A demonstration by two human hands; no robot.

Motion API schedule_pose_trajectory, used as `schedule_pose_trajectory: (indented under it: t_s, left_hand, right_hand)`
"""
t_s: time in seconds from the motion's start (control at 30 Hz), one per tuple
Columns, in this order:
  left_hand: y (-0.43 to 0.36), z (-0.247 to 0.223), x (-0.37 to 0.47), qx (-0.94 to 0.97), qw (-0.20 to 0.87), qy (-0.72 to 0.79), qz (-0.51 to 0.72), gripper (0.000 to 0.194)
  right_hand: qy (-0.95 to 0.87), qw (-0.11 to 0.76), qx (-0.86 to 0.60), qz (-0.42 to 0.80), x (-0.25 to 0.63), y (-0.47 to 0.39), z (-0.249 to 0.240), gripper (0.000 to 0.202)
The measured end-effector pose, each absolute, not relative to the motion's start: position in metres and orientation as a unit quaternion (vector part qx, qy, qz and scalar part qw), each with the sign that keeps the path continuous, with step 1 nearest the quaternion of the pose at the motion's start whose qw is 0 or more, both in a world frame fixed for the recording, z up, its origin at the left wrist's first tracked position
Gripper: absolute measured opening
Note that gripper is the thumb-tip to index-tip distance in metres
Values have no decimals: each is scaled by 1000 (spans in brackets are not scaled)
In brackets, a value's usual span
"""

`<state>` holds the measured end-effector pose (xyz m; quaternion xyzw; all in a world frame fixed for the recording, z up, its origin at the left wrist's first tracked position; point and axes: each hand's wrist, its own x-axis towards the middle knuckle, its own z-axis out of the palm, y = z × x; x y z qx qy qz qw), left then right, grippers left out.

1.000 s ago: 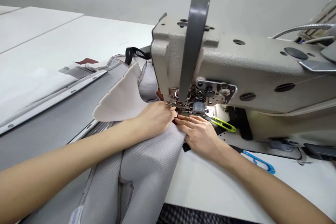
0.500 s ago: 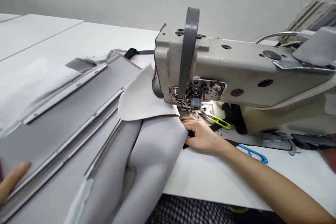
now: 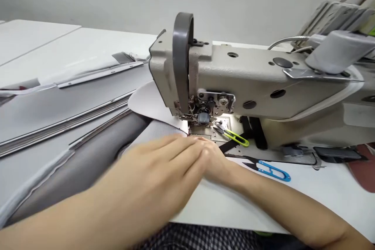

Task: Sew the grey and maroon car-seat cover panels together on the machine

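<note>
A grey fabric piece (image 3: 158,129) with ribbed mesh and smooth panels lies under the head of a sewing machine (image 3: 246,82). My left hand (image 3: 155,175) reaches across it from the lower left, fingers stretched out and slightly blurred, tips beside my right hand and the fabric edge. Its thumb is hidden. My right hand (image 3: 215,162) sits at the fabric's edge just in front of the presser foot, closed on it; the left hand covers part of its fingers. Yellow-green thread snips (image 3: 234,136) lie on the machine bed, close to the needle area.
Blue thread snips (image 3: 274,170) rest on the white table (image 3: 222,203), right of my right forearm. A white thread cone (image 3: 336,52) is on top of the machine arm. Long grey panels with stiff edge strips (image 3: 73,105) spread to the left. Behind stands a plain wall.
My left hand has come from the far left edge across to the fabric by my right hand. The fabric has shifted and the view has turned a little rightward.
</note>
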<state>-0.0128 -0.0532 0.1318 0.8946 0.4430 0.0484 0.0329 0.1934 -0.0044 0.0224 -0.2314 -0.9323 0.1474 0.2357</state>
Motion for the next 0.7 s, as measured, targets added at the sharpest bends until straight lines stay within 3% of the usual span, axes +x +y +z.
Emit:
schedule_pose_trajectory:
  t_s: [0.07,0.13,0.33,0.53,0.7]
  left_hand:
    - [-45,123,34,918,-31,394,-19,35]
    - [-33,113,45,908,-29,417,-39,30]
    - [-21,79,-1,791,24,611,24,45]
    - [-13,76,-2,841,-43,537,54,37]
    - [-2,85,-17,778,167,593,125,33]
  right_hand:
    - [-931,236,-246,130,192,-5,20,18]
    - [-935,231,-235,130,192,-4,22,19]
    - [-949,234,-195,82,190,-3,34,23]
    - [-957,204,-198,65,190,-4,35,25]
    - [-959,167,-201,110,195,0,39,19]
